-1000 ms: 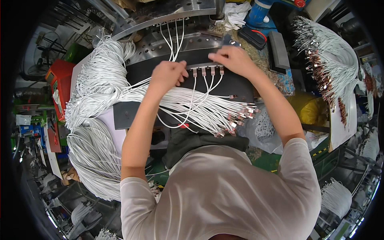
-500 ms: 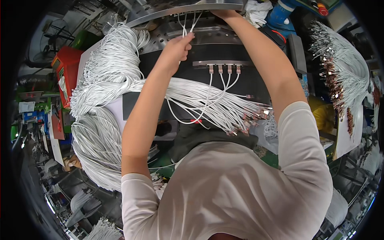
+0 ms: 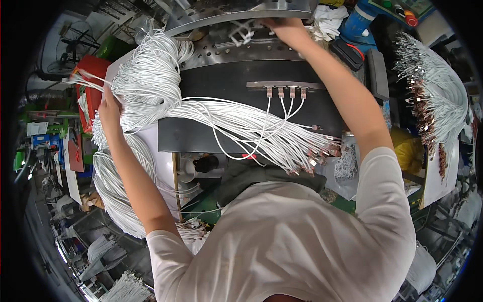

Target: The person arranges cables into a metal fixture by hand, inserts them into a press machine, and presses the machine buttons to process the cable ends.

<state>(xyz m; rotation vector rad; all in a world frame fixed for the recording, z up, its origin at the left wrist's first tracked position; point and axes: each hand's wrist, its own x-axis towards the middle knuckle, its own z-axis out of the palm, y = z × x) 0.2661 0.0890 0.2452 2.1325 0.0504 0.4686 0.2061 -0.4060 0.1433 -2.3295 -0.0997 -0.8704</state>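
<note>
My left hand [image 3: 109,111] is out at the left, closed round a few white cables [image 3: 92,82] whose ends stick out past the fingers, blurred. Beside it rises a thick heap of white cables [image 3: 153,73]. My right hand [image 3: 289,31] reaches under the edge of a metal machine plate [image 3: 241,18]; its fingertips are partly hidden and blurred. Close to those fingertips is a blurred, pale, branched piece [image 3: 243,33]; I cannot tell whether they grip it. Several cable plugs sit in a metal strip [image 3: 256,84] on the black work surface [image 3: 216,80].
A bundle of white cables with copper-coloured plugs [image 3: 312,153] lies across the front of the surface. More cables hang at the right [image 3: 440,90]. A red box [image 3: 90,68] stands at the left, a blue cylinder [image 3: 359,17] and a white cloth [image 3: 328,21] at the back right.
My left hand has swung from the machine's front out to the left, taking the cables with it. The right hand stays by the plate, and the pale branched piece now shows beside it.
</note>
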